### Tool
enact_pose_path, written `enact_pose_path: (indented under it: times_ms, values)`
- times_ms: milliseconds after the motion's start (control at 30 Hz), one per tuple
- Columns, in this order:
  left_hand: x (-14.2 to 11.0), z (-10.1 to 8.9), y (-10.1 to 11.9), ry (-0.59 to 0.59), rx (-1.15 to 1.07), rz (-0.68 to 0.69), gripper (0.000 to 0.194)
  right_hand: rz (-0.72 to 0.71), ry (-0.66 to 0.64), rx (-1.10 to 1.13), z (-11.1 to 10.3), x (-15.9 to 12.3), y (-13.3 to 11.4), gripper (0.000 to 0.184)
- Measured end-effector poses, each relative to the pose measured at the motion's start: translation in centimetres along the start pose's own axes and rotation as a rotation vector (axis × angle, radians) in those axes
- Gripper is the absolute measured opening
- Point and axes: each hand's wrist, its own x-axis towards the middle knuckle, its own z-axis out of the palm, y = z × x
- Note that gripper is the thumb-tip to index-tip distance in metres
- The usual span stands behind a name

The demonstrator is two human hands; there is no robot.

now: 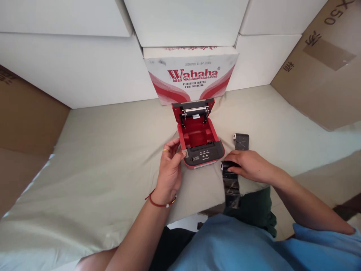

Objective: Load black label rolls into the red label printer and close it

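A small red and black printer [205,152] sits on the cloth with its lid [194,107] raised, showing a roller in the lid and a bare red compartment. My left hand [170,163] grips its front left corner, thumb on top and fingers along the side. Just right of the printer, my right hand [246,163] has its fingers closed around a roll of black ribbon [226,165] with a white core. A loose length of this ribbon hangs down past the table edge. Behind my right hand lies a second black ribbon roll [241,140], partly unrolled and partly hidden by the hand.
A Wahaha water carton [194,75] stands behind the printer against stacked white boxes [98,67]. Brown cardboard boxes stand at the left [28,139] and right [318,67]. Pale green cloth [113,158] covers the table; its front edge runs close to my body.
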Motion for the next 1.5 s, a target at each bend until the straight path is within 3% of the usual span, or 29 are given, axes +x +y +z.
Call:
enact_pose_path:
  times_ms: [100, 167, 233, 333, 533, 700, 967, 1100, 1233, 1367, 1500]
  values:
    - [0.0, -0.1, -0.2, -0.011, -0.004, 0.005, 0.051, -0.125, 0.001, 0.136, -4.5, -1.6, -0.9, 0.029]
    - [0.1, -0.2, -0.3, -0.018, -0.007, 0.013, 0.052, -0.179, 0.123, 0.167, -7.2, -1.8, -1.8, 0.032]
    - [0.1, -0.1, -0.3, -0.014, -0.006, 0.015, 0.05, -0.198, 0.282, 0.102, -8.5, -0.6, -3.1, 0.033]
    - [0.0, 0.1, -0.2, -0.006, -0.01, 0.02, 0.048, -0.129, 0.394, -0.123, -7.6, 3.6, -5.6, 0.032]
    - [-0.1, 0.2, 0.1, -0.023, 0.002, 0.02, 0.049, 0.096, 0.159, -0.446, -4.6, 11.2, -9.6, 0.033]
    - [-0.2, 0.4, 0.5, -0.054, 0.004, 0.0, 0.05, 0.169, 0.056, -0.515, -4.6, 13.5, -10.0, 0.034]
    - [-0.2, 0.4, 0.7, -0.062, 0.003, -0.007, 0.052, 0.149, -0.023, -0.496, -4.2, 15.6, -9.9, 0.032]
    - [-0.2, 0.3, 0.6, -0.068, 0.004, 0.004, 0.049, 0.04, 0.027, -0.366, -4.4, 14.7, -8.8, 0.024]
    - [-0.3, 0.1, 0.5, -0.084, 0.008, 0.018, 0.046, -0.213, 0.201, -0.087, -4.2, 10.8, -7.1, 0.025]
    - [-0.2, 0.0, 0.4, -0.078, 0.027, 0.017, 0.045, -0.519, 0.348, 0.036, -2.4, 6.1, -5.0, 0.027]
    - [-0.3, -0.1, 0.2, -0.025, 0.121, 0.078, 0.045, -0.607, 0.39, -0.015, -0.1, 3.8, -3.0, 0.039]
